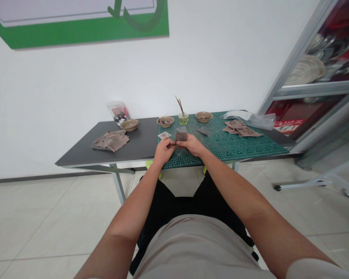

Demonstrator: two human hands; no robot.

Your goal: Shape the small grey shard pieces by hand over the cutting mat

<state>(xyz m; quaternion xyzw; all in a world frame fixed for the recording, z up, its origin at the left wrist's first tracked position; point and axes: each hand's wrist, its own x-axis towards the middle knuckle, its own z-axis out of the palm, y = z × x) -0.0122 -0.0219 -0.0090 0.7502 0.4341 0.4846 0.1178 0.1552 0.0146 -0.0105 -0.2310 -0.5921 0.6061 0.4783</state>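
The piece (180, 136) between the hands (163, 150) is matt, cloth-like; the mat (221, 148) beneath them is smooth, plastic-looking. The cloth (112, 141) to their left is wrinkled, matt fabric; the bag (265, 121) to their right is glossy, transparent plastic.

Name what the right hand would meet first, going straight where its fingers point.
Beyond the brown piece it holds, the right hand would likely meet the left hand first; depth is unclear.

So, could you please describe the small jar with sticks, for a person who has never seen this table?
On the dark table, find the green gridded mat. Near its back edge, the jar stands between a tan bowl on the left and a second tan bowl on the right. Unlike them, it is yellow-green, with thin brown sticks rising from it.
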